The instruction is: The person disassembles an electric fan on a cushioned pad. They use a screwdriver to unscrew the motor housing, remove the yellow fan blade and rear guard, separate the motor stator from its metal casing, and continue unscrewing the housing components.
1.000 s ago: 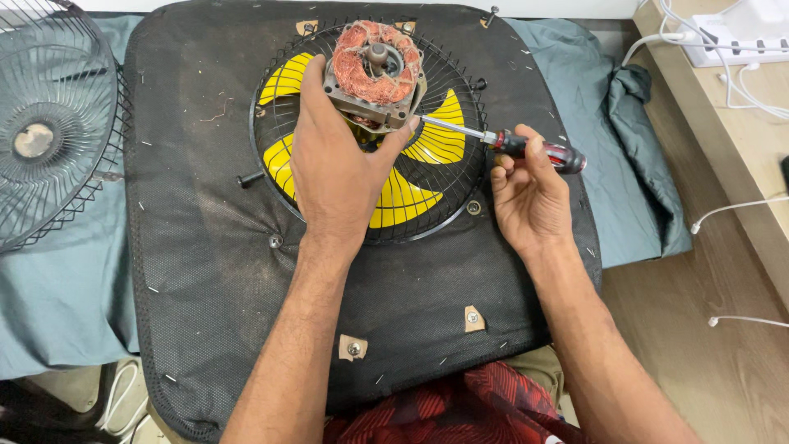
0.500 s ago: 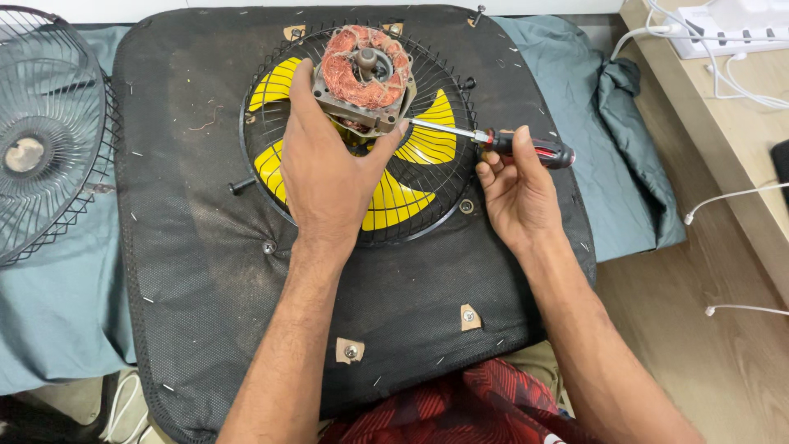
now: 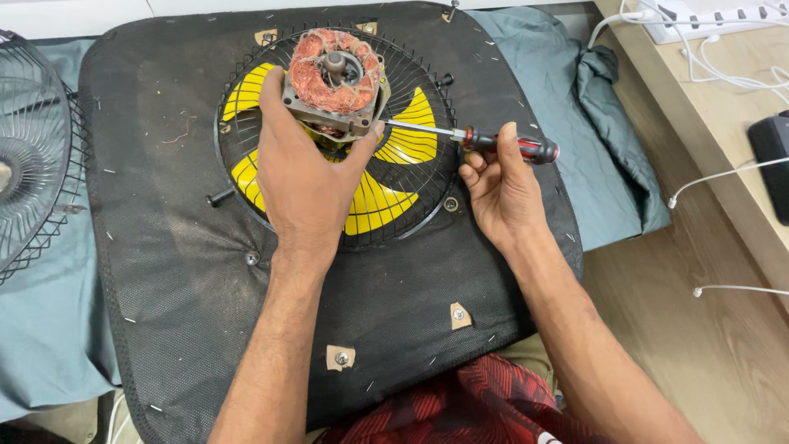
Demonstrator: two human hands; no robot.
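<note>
A black mat (image 3: 164, 271) over teal cloth (image 3: 49, 329), beside a wooden floor – we hold a fan motor and a screwdriver.

Our left hand (image 3: 308, 185) wraps the copper-wound motor (image 3: 333, 82), fingers curled around its left side, thumb pressed against its right edge. The motor sits atop a round wire guard (image 3: 419, 193) with yellow blades (image 3: 374, 205) beneath – mid-mat. Our right hand (image 3: 501, 189) pinches the red-and-black screwdriver (image 3: 501, 145) between thumb and curled fingers, its tip touching the motor's right side. A second wire grille (image 3: 33, 181) lies at left.
</note>
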